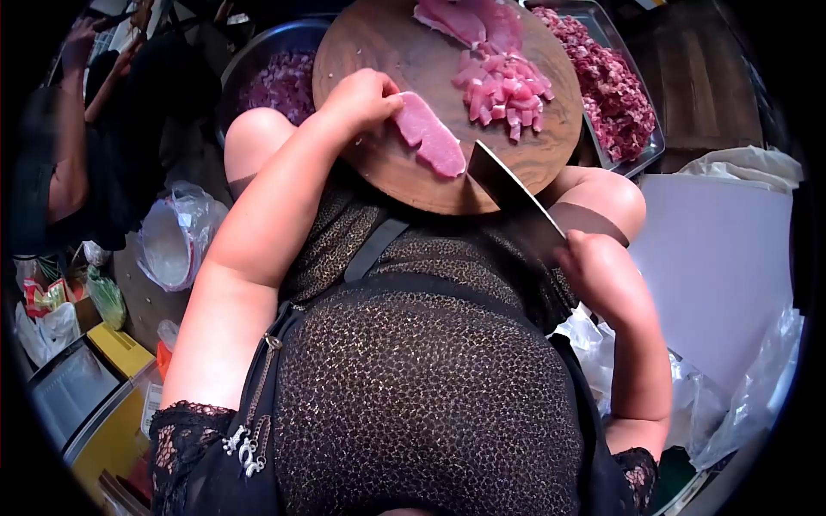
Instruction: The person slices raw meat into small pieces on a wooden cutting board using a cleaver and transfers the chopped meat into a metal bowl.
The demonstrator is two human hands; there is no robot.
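Observation:
On the round wooden chopping board [379, 43] lies a slice of pink raw meat [430, 136] with cuts in its lower edge. My left hand [360, 99] grips the slice's upper left end between thumb and fingers. A cleaver [514, 191] is in my right hand [594, 271], its blade slanting up over the board's lower right edge, with the tip close to the slice's right end. Farther up the board sits a pile of diced meat [503, 90], and beyond it larger uncut slices [473, 21].
A metal tray [661, 138] of minced meat [607, 86] stands right of the board. Left of it, a metal bowl [258, 53] holds more chopped meat. A person's arm [69, 146] shows at far left. Plastic bags [176, 236] and a white panel [705, 258] flank me.

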